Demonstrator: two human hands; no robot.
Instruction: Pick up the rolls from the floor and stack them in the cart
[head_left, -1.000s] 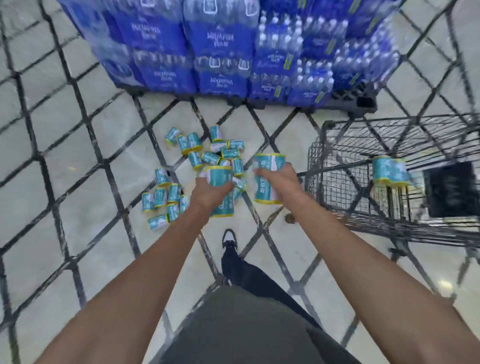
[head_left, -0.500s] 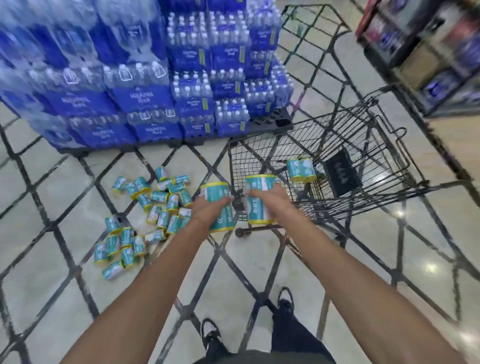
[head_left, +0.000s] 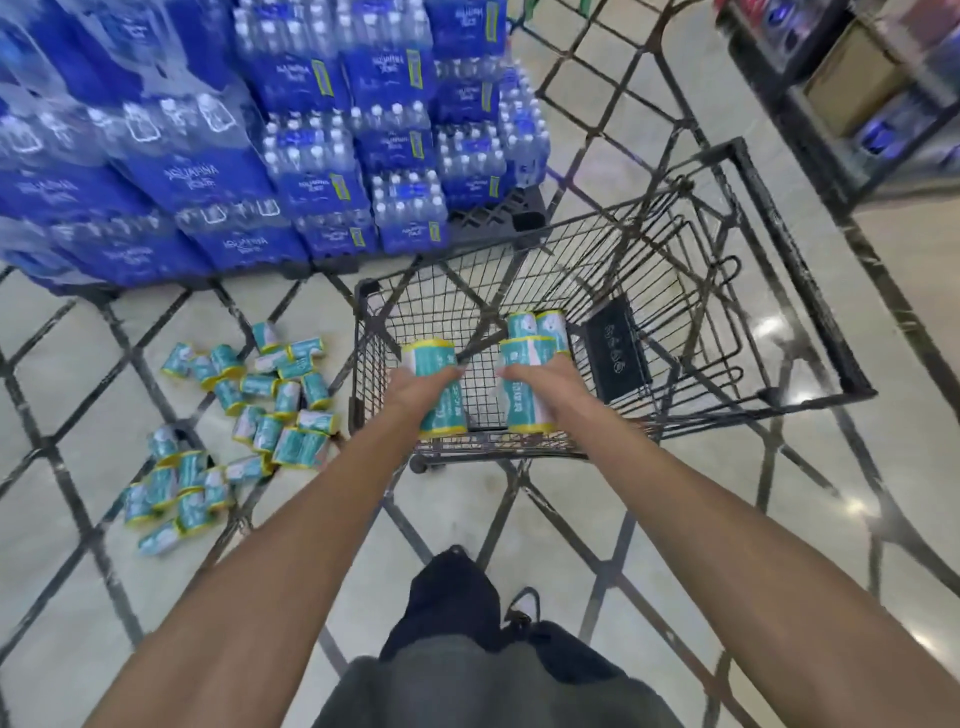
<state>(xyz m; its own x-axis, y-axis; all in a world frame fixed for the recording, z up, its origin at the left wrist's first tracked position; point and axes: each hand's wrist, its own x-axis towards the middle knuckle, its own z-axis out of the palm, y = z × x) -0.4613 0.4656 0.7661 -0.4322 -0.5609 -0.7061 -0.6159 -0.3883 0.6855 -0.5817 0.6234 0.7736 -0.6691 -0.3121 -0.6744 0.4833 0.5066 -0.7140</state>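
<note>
1. Both bare forearms reach straight forward over the near rim of the black wire shopping cart (head_left: 613, 244).
2. The left hand (head_left: 415, 392) has its grip curled over a teal, yellow-edged wrapped pack of rolls (head_left: 436, 387), held above the cart's near-left corner. The pack's long axis runs away from the person, slightly tilted.
3. The right hand (head_left: 545, 387) has its grip wrapped round a second teal, yellow-edged pack of rolls (head_left: 524, 384), just right of the first and also over the cart's basket. Its long axis runs the same way.
4. Inside the cart, just beyond the right hand, lies a third teal pack (head_left: 537, 325), beside a black flap (head_left: 615, 348).
5. Left of the cart, many teal rolls (head_left: 249, 415) lie scattered on the pale tiled floor (head_left: 649, 545), pointing every way.
6. Beyond the cart's far-left corner stand stacked blue cases of bottled water (head_left: 260, 130).
</note>
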